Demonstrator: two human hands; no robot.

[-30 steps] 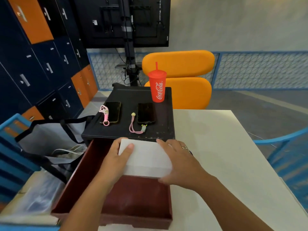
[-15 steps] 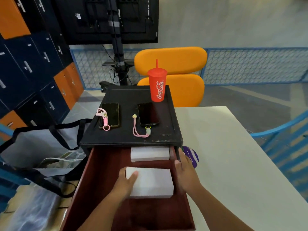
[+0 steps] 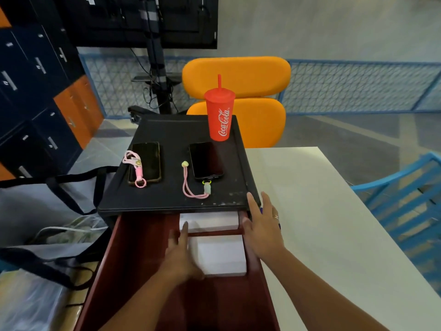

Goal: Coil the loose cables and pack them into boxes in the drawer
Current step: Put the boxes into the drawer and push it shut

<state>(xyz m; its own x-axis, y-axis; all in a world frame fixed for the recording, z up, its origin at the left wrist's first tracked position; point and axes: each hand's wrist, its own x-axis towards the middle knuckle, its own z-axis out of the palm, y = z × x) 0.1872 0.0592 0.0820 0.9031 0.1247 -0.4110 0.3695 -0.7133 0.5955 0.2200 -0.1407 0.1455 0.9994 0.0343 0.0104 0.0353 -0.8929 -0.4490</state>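
Two smooth white rectangular boxes (image 3: 220, 258), glossy maroon drawer (image 3: 133, 259)

The pulled-out drawer (image 3: 133, 271) is dark red and smooth with a dull sheen; wood or plastic cannot be told. Inside it, the near white box (image 3: 219, 256) and far white box (image 3: 210, 220) look like matt card. The black cabinet top (image 3: 171, 130) is matt, with pale scuffs along its near right edge. On it stand a red cup (image 3: 219, 113) of smooth plastic, and a left phone (image 3: 146, 161) and right phone (image 3: 206, 158) with glossy glass faces. The white table (image 3: 310, 211) at right is smooth and softly reflective. At left lies a grey bag (image 3: 35, 201) of matt cloth. At near left is crinkled, shiny clear plastic wrap (image 3: 31, 304). The far orange chair (image 3: 236, 72) looks matt and padded.
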